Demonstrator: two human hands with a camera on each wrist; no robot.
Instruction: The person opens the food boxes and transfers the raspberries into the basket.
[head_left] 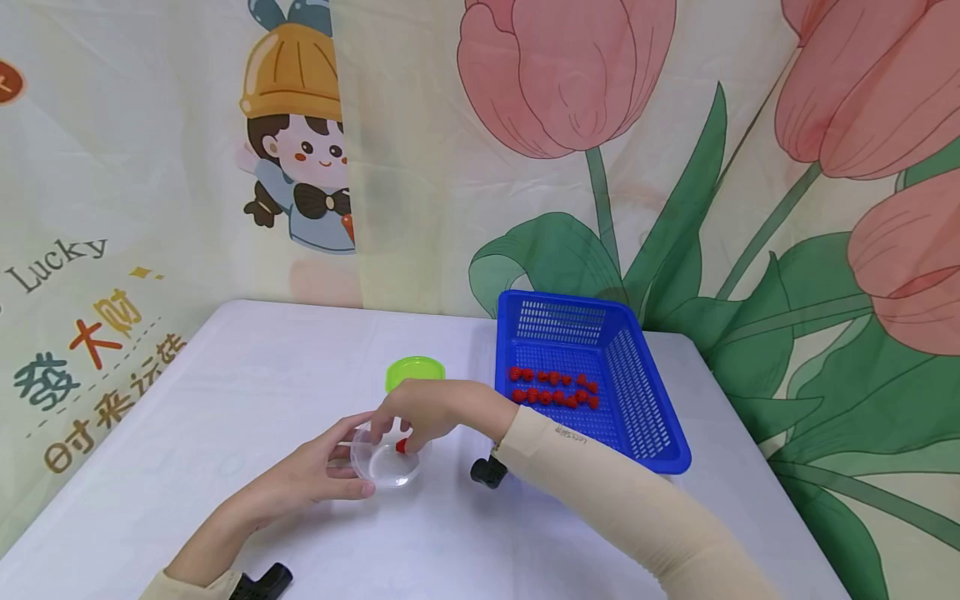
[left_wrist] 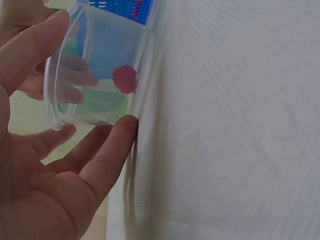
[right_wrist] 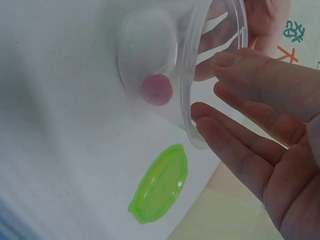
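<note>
My left hand (head_left: 318, 467) holds a clear plastic cup (left_wrist: 107, 45) at its side, thumb near the rim and a finger low by the base. The cup stands on the white tablecloth. At the bottom of the cup lies one red raspberry-like berry (right_wrist: 157, 90). Above the cup's mouth is my right hand (head_left: 431, 407), its fingers loosely bent and spread at the rim. In the right wrist view its fingertips (right_wrist: 207, 127) stand apart from the berry, with nothing between them.
Behind the cup lies a bright green lid (head_left: 415, 368). To the right stands a blue plastic basket (head_left: 663, 417) with two rows of red berries (head_left: 555, 397) on its floor, partly behind my right forearm. A printed curtain (head_left: 420, 167) hangs behind the table.
</note>
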